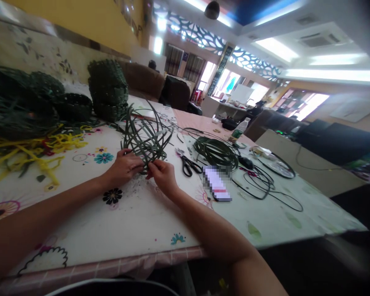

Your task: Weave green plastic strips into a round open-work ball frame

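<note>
A loose open weave of dark green strips point(146, 137) stands on the flowered tablecloth, its strip ends fanning upward. My left hand point(126, 165) grips the lower left of this weave, fingers curled round the strips. On the lower right, my right hand point(160, 172) pinches strips between thumb and fingers, close beside the left. Exactly which strips each hand holds is hidden by the fingers. Black-handled scissors point(188, 163) lie just right of my right hand, and a phone point(216, 183) with a blurred screen lies beyond them.
A coil of green strip point(216, 151) and a plastic bottle point(240, 129) are to the right, with black cable loops point(262, 187) nearby. Finished-looking green woven baskets point(107, 90) stand at the back left, behind yellow strips point(46, 152). The table's front edge point(111, 265) runs below my arms.
</note>
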Motion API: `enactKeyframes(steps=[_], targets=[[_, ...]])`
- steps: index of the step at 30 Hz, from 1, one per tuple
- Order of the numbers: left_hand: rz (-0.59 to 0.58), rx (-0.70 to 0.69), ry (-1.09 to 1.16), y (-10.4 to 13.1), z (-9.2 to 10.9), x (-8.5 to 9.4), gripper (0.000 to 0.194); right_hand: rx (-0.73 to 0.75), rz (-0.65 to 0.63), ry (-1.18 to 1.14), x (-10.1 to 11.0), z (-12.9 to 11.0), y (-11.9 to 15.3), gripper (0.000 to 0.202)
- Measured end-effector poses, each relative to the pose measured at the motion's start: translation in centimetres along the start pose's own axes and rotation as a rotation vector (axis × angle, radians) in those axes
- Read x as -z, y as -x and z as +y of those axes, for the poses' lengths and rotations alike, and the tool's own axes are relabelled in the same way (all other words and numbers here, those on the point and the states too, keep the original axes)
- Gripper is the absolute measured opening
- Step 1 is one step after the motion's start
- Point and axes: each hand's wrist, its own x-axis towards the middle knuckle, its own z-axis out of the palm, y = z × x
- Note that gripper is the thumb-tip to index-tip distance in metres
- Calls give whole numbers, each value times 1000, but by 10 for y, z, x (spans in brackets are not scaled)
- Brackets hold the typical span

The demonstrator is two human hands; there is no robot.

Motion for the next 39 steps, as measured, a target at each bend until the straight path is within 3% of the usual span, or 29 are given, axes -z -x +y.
enactKeyframes(steps=[4, 8, 12, 18, 27, 35, 39], targets=[[-28, -21, 0, -2, 0, 2, 25, -187, -58, -348, -1, 4, -3, 22], [-22, -2, -10, -1, 5, 3, 29, -223, -105, -554, 1, 3, -6, 27], [46, 109, 83, 2, 18, 4, 26, -174, -74, -551, -4, -2, -6, 29], [257, 288, 298, -2, 32, 10, 23, -181, -94, -529, -14, -5, -2, 32], [356, 440, 317, 3, 35, 12, 22, -292, 42, -562, -11, -16, -1, 24], [416, 453, 526, 0, 37, 17, 28, -355, 60, -650, -1, -25, 0, 18], [377, 398, 557, 0, 41, 19, 28, -344, 98, -668, -3, -21, -3, 19]])
